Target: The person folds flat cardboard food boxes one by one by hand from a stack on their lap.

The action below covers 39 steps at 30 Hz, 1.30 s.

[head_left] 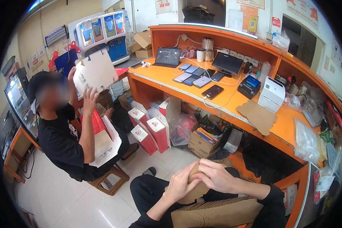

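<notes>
L hand [179,184] & R hand [217,176] pinching brown cardbd pc [195,194]; ridged cardbd stack [218,213] across lap [149,190]

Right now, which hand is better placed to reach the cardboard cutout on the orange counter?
Probably your right hand: it looks nearer the cardboard cutout, though it and your left hand both hold the brown cardboard piece.
</notes>
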Each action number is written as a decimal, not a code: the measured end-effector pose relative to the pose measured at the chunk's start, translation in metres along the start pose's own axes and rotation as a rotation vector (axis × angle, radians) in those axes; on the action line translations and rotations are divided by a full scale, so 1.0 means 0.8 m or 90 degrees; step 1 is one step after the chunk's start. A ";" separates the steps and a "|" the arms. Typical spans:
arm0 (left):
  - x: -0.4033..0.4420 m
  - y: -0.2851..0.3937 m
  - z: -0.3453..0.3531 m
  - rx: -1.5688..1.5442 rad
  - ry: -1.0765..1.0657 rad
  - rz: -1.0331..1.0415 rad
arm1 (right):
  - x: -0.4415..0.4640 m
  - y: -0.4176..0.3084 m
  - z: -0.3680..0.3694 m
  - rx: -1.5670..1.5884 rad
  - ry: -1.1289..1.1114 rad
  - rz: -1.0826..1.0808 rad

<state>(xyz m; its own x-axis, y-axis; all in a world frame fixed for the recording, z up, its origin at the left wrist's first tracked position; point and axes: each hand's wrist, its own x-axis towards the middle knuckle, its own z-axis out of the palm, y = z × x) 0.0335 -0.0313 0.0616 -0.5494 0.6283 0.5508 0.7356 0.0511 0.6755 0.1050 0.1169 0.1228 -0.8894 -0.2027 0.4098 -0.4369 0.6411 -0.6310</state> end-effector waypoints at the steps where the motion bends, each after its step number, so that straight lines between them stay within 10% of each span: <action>1: -0.007 -0.003 0.001 -0.004 -0.025 -0.033 | 0.000 -0.001 0.000 -0.005 0.016 -0.017; 11: -0.016 -0.023 -0.001 0.064 0.147 -0.050 | 0.002 0.006 -0.017 -0.315 0.310 -0.134; 16: 0.007 -0.029 -0.016 -0.100 0.547 -0.201 | -0.019 0.022 -0.042 -0.156 0.129 0.108; 23: 0.004 -0.042 0.007 -0.310 0.556 -0.244 | -0.017 0.034 -0.012 0.223 -0.068 0.194; 25: 0.024 -0.043 0.014 -0.004 0.651 -0.123 | -0.010 0.033 -0.010 0.191 -0.064 0.135; 29: 0.000 -0.016 -0.002 0.433 0.287 -0.045 | 0.003 0.026 -0.006 0.120 -0.064 0.062; 35: -0.001 -0.018 0.000 -0.067 -0.009 -0.036 | 0.012 0.016 -0.008 0.000 -0.079 -0.004; 39: 0.005 -0.015 -0.007 -0.003 -0.022 -0.019 | 0.007 0.020 0.001 -0.137 0.075 -0.116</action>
<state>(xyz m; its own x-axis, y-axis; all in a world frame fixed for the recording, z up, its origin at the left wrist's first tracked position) 0.0201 -0.0337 0.0587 -0.5573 0.6529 0.5130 0.7169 0.0667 0.6940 0.0932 0.1259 0.1145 -0.7719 -0.2488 0.5850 -0.5376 0.7466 -0.3919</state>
